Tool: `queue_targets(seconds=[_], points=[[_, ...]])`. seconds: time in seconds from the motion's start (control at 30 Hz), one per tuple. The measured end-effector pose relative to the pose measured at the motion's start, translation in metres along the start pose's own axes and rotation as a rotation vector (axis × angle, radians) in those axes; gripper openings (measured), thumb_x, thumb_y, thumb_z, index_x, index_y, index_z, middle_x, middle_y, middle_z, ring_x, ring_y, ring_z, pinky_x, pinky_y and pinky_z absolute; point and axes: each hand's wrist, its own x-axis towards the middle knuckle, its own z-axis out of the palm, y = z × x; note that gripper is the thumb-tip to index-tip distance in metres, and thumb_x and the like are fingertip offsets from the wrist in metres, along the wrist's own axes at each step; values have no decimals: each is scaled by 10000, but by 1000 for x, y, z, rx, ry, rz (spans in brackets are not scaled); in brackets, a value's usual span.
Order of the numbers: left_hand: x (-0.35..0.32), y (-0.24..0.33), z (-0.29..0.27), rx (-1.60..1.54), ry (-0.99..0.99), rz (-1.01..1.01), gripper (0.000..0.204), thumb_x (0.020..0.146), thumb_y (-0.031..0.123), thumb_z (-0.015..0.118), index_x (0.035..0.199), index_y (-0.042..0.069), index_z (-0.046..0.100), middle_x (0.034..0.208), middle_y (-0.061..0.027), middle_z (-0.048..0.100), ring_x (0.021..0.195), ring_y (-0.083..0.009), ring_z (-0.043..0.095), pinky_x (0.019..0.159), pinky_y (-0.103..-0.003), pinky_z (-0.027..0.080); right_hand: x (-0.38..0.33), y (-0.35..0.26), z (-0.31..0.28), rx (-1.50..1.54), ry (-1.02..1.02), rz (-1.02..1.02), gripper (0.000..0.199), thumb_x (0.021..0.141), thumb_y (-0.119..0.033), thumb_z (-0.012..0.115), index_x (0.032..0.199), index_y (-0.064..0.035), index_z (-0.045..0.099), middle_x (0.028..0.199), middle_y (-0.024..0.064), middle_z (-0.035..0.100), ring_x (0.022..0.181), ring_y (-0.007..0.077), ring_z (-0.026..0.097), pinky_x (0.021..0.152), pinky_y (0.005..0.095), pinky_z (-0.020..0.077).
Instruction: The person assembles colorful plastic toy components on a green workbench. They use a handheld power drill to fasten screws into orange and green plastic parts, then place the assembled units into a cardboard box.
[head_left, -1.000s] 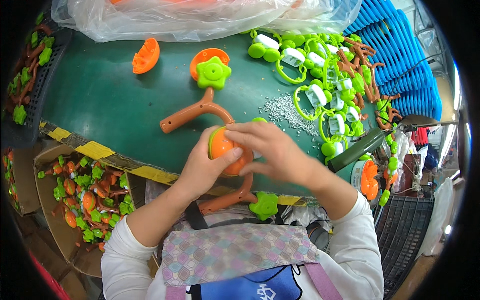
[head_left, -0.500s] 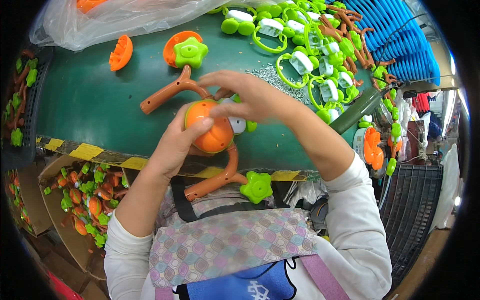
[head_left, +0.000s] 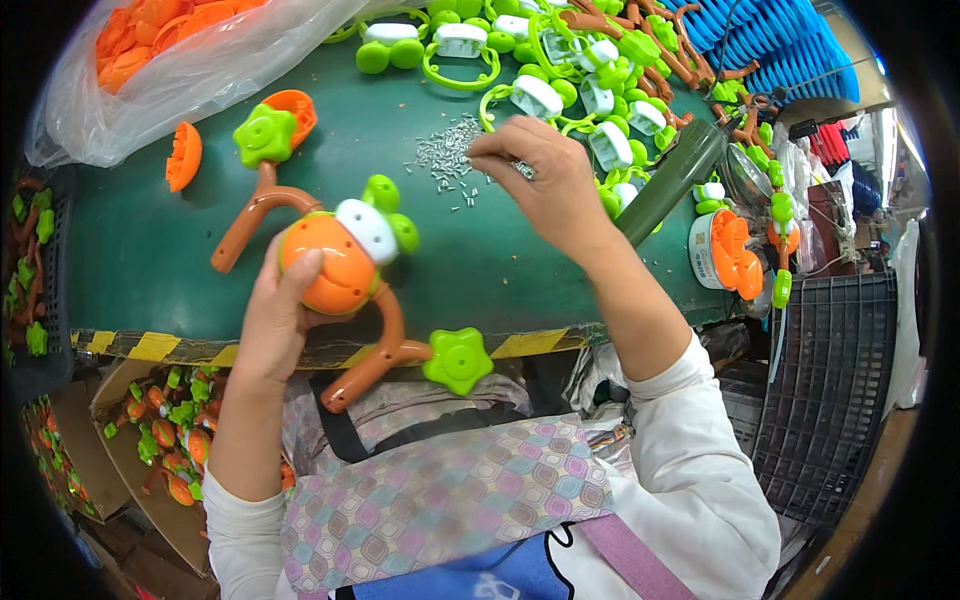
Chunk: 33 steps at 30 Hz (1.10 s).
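Head view: left hand fingers wrapped around orange toy. Right hand fingertips pinched at screws; whether one is gripped, cannot tell.

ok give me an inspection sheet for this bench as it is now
surface: green bench top with a yellow-black striped front edge
job's things: orange toy body with brown arms and green star ends; pile of small metal screws
clutter: green-and-white toy parts, orange half shells, clear bag of orange parts
hands: left hand grips the toy; right hand pinches at the screws
cables: nothing seen
surroundings: cardboard box of toys, black crate
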Motion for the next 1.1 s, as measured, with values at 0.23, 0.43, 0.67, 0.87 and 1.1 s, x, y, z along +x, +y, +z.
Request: queue_targets(seconds=[0.23, 0.43, 0.67, 0.87, 1.1], points=[[7, 4, 10, 36, -13, 9, 605, 973, 407, 634, 1437, 83, 421, 1283, -107, 587, 1101, -213, 681, 796, -366, 634, -38, 20, 24, -175, -119, -61, 97, 799, -108, 736, 889, -88, 706, 867, 82, 612, 913, 298, 628, 787, 421, 536], [9, 4, 13, 43, -34, 5, 597, 982, 363, 636, 1452, 74, 407, 1294, -103, 573, 1132, -222, 661, 819, -385, 634, -24, 32, 50, -205, -185, -119, 132, 805, -114, 739, 897, -73, 653, 857, 76, 577, 887, 288, 608, 758, 407, 527], [9, 2, 11, 24, -30, 1, 609, 973, 361, 655, 1450, 72, 409, 1287, -98, 573, 1136, -225, 653, 846, -401, 626, -29, 2, 31, 153, -203, 192, 125, 802, -39, 696, 870, -28, 591, 771, 107, 672, 704, 273, 679, 661, 354, 555], [10, -1, 6, -7, -41, 10, 619, 969, 378, 660, 1447, 76, 409, 1285, -93, 570, 1142, -212, 643, 871, -393, 614, -45, -62, 50, 830, -291, 364, 98, 849, -8, 686, 935, -31, 646, 816, 32, 715, 749, 86, 684, 689, 249, 548], [8, -2, 7, -11, -35, 10, 628, 965, 387, 664, 1450, 83, 406, 1281, -94, 569, 1142, -201, 635, 883, -375, 606, -46, -77, 88, 434, -49, 117, 153, 818, 9, 719, 937, -41, 637, 785, 56, 679, 676, 139, 685, 626, 281, 544]])
